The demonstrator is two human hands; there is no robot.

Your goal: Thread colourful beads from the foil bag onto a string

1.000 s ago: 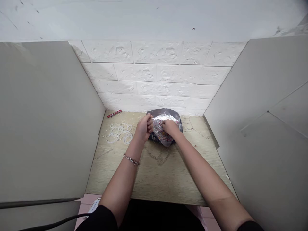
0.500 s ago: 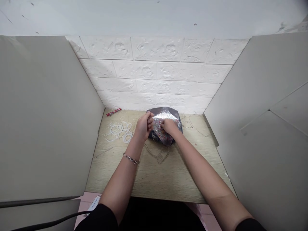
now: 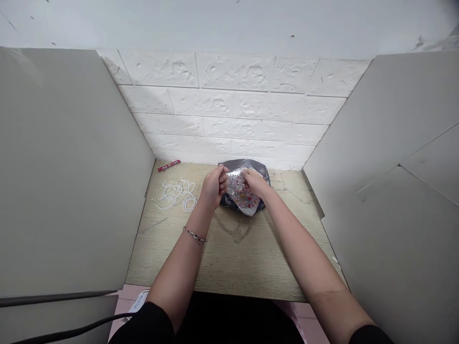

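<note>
An open pouch (image 3: 244,164) with a shiny silver lining and a dark patterned outside lies at the back of the table. Small multicoloured beads (image 3: 242,193) cover its inner surface. My left hand (image 3: 215,185) is closed at the pouch's left edge, thumb uppermost; what it grips is too small to make out. Over the upper part of the beads, my right hand (image 3: 255,182) is curled with thumb and fingers together, and anything between the fingertips is hidden. A strand of clear beads (image 3: 237,235) lies in front of the pouch.
White bead strands (image 3: 179,195) lie coiled on the left of the table (image 3: 247,270). A narrow red packet (image 3: 169,166) rests near the back left corner. Thin strands (image 3: 283,181) lie right of the pouch. Grey panels (image 3: 71,167) flank the table, and a white brick-patterned wall (image 3: 229,102) stands behind.
My right hand has moved up and slightly right over the pouch, uncovering more of the beads. The pouch's lower flap looks brighter and slightly shifted. My left hand stays nearly in place.
</note>
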